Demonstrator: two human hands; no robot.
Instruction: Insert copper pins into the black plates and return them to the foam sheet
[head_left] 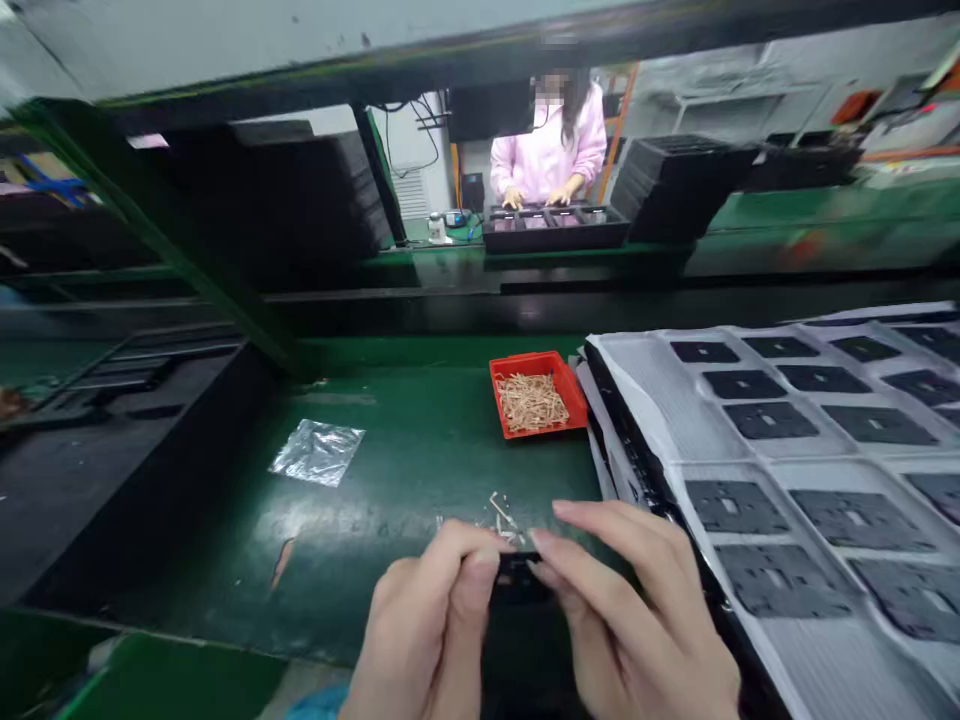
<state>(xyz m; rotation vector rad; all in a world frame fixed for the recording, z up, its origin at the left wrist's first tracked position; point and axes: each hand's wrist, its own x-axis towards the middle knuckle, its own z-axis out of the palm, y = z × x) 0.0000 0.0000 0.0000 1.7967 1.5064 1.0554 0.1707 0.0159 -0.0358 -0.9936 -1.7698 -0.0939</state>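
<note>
A small black plastic part (517, 572) is held in front of me, seen nearly edge-on. The fingers and thumb of my left hand (431, 625) are closed on its left end. My right hand (637, 615) pinches the right end between thumb and fingertips, with one finger raised off it. Just beyond the fingertips, a few thin pale strips (504, 515) and tiny bits lie on the green tabletop (405, 520). A red bin (577, 402) filled with short tan strips (531, 402) sits farther back.
To the right, a white-lined tray (637, 370) carries rows of flat black plates (772, 420). A clear plastic bag (319, 452) lies left of centre. Black trays (142, 480) and a green post (150, 220) stand at left. Across the bench, a person in pink (547, 155) handles a black tray (555, 236).
</note>
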